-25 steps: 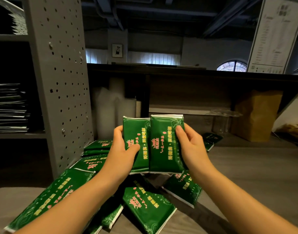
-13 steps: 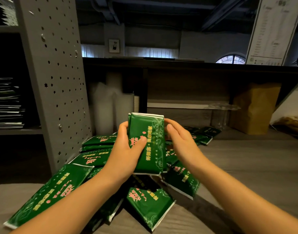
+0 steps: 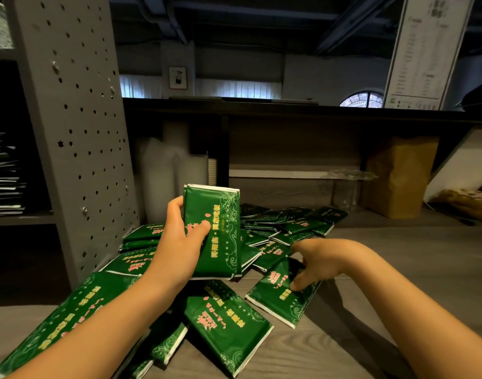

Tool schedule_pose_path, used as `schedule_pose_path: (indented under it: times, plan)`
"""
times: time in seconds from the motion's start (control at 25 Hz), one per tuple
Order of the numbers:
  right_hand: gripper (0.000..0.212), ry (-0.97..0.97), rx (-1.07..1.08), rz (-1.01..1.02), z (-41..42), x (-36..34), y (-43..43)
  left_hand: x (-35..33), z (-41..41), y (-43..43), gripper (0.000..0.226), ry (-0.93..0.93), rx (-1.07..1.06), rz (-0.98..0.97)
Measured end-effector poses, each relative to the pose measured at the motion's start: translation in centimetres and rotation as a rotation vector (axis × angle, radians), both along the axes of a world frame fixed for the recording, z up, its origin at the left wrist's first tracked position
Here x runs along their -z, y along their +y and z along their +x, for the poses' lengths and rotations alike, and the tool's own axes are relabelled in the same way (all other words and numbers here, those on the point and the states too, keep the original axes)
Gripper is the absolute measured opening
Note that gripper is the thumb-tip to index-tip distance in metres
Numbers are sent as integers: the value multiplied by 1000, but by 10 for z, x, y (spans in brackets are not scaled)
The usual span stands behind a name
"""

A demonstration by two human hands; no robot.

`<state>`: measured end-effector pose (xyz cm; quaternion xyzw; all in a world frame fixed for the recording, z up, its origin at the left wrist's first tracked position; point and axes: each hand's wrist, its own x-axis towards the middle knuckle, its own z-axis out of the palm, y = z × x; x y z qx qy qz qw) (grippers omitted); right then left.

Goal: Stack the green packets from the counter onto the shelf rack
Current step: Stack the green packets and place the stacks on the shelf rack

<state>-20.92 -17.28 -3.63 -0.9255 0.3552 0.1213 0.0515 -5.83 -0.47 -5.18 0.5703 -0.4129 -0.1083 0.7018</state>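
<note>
My left hand [image 3: 181, 243] grips a small stack of green packets [image 3: 218, 228] upright above the counter, thumb across the front. Low to the right, my right hand [image 3: 316, 262] has its fingers and thumb closing round a green packet [image 3: 278, 294] that lies on the pile. Several more green packets [image 3: 226, 321] are scattered over the grey counter [image 3: 398, 269]. The grey perforated side panel of the shelf rack [image 3: 78, 132] stands at the left, with a dark stack of packets on its shelf [image 3: 4, 176].
Translucent plastic cup stacks [image 3: 166, 181] stand behind the pile. A brown paper bag [image 3: 398, 176] and clear cups [image 3: 349, 184] sit at the back right. A raised dark ledge [image 3: 289, 108] runs across behind, with a menu board [image 3: 423, 50] on it.
The two packets held side by side were brought together into one stack in my left hand. My right hand let go and dropped to a packet on the pile.
</note>
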Motion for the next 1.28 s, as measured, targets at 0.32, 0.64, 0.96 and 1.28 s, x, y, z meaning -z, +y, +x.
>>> schedule_pose_path:
  times: [0.32, 0.64, 0.96, 1.28]
  plan:
    - [52, -331, -61, 165, -7, -7, -3, 1, -1, 1, 31, -12, 0, 24]
    - [34, -1466, -121, 895, -2, -19, 10, 2, 1, 1, 32, -18, -23, 41]
    - [40, -1600, -56, 625, 37, 13, 58, 2, -16, 0, 24, 101, 131, 54]
    - [50, -1637, -112, 537, 48, 29, 79, 8, -24, -3, 40, 34, 185, 42]
